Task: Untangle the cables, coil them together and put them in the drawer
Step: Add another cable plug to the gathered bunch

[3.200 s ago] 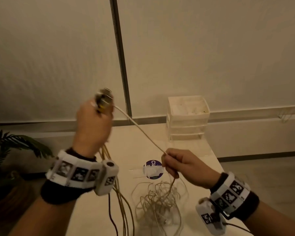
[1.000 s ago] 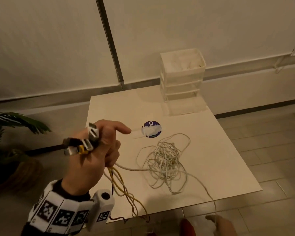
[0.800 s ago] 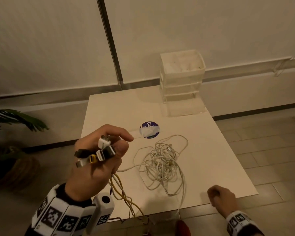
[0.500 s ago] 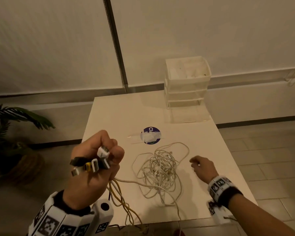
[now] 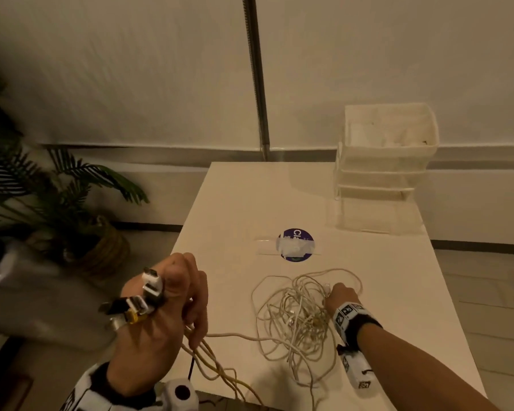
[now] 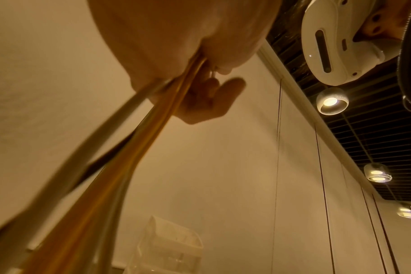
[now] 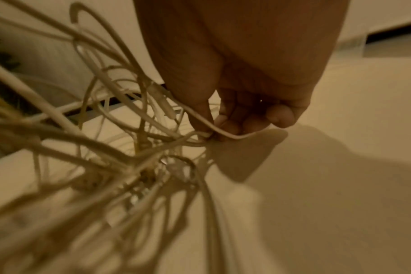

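A tangle of white cables (image 5: pixel 297 315) lies on the white table (image 5: pixel 398 292). My left hand (image 5: pixel 163 310) is raised at the table's near left corner and grips several plug ends (image 5: pixel 140 301), white, black and yellow. Their cables (image 5: pixel 217 369) hang from the fist over the near edge, and one white strand runs to the tangle. In the left wrist view the cables (image 6: pixel 120 148) stream down out of the fist. My right hand (image 5: pixel 340 296) is at the tangle's right side. In the right wrist view its fingertips (image 7: pixel 228 126) pinch a white strand (image 7: pixel 207 122).
A white three-tier drawer unit (image 5: pixel 383 161) stands at the table's far right corner, its top tray open. A round blue sticker (image 5: pixel 296 246) under clear tape lies mid-table. A potted palm (image 5: pixel 72 209) stands on the floor to the left. Wall behind.
My right hand rose from below the table's near edge, reached forward over the table and took a strand at the tangle's right side. My left hand stayed raised with the plugs.
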`<state>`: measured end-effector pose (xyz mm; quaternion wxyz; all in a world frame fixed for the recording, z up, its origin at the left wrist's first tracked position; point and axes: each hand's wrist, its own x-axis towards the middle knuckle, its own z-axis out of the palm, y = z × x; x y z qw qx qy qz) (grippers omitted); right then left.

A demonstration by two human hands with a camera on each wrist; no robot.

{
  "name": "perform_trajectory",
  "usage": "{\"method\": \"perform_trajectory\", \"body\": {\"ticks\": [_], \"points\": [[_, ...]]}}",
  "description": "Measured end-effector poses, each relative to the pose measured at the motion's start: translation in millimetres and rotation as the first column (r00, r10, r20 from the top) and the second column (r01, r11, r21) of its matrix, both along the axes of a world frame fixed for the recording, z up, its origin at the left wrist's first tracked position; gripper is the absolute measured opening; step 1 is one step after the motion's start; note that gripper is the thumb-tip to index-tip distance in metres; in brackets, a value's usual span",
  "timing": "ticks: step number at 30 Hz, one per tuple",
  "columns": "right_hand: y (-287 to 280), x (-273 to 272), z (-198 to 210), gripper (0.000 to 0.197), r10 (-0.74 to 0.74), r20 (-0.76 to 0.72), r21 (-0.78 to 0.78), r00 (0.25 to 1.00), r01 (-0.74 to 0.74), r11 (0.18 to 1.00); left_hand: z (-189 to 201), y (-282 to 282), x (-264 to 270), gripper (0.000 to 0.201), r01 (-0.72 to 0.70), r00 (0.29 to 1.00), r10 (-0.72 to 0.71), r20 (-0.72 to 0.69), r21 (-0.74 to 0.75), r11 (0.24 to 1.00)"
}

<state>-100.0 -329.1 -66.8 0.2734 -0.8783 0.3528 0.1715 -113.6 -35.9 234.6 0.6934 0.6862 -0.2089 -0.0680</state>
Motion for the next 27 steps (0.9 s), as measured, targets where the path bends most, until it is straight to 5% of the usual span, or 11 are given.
{"method": "perform_trajectory", "body": {"ticks": [4,9,11,14,18,24,25,27], "points": [[1.5,6.8,7.3,0.03,-0.212,0.053,0.125,0.976,0.204,0.971,0.2,-4.1,2.0,0.058,-0.026,1.0,0.025,-0.01,-0.001,1.0],[-0.9,0.3,17.2,0.02,-0.393,0.221,0.395,0.893,0.286,0.873,0.3,-15.2,9.1,0.066,0.0,1.0,-0.001,-0.017,-0.04,0.999],[-2.5,-3.5,21.0,0.019,-0.539,0.22,0.573,0.813,0.339,0.746,1.2,-17.1,12.5,0.064,0.021,1.0,-0.022,-0.004,-0.028,0.999],[-2.5,-4.6,27.5,0.014,-0.695,0.026,0.802,0.719,0.4,0.444,2.4,-16.5,18.8,0.058,0.051,0.999,-0.051,0.003,-0.023,0.998],[-3.8,-5.3,37.0,0.006,-0.694,-0.188,0.848,0.695,0.471,0.242,1.1,-9.2,25.9,0.057,0.106,0.994,-0.105,0.009,-0.056,0.993],[3.2,-15.7,39.6,0.017,-0.705,-0.125,0.87,0.698,0.419,0.26,-3.0,5.1,34.8,0.054,0.133,0.991,-0.132,0.023,-0.033,0.991],[3.0,-17.3,45.2,0.02,-0.698,-0.071,0.851,0.712,0.408,0.33,-3.2,7.2,37.8,0.052,0.137,0.99,-0.137,0.023,-0.033,0.99],[2.1,-19.6,65.2,0.026,-0.6,0.16,0.735,0.784,0.311,0.602,-3.8,11.2,44.2,0.052,0.145,0.989,-0.145,0.012,-0.033,0.989]]}}
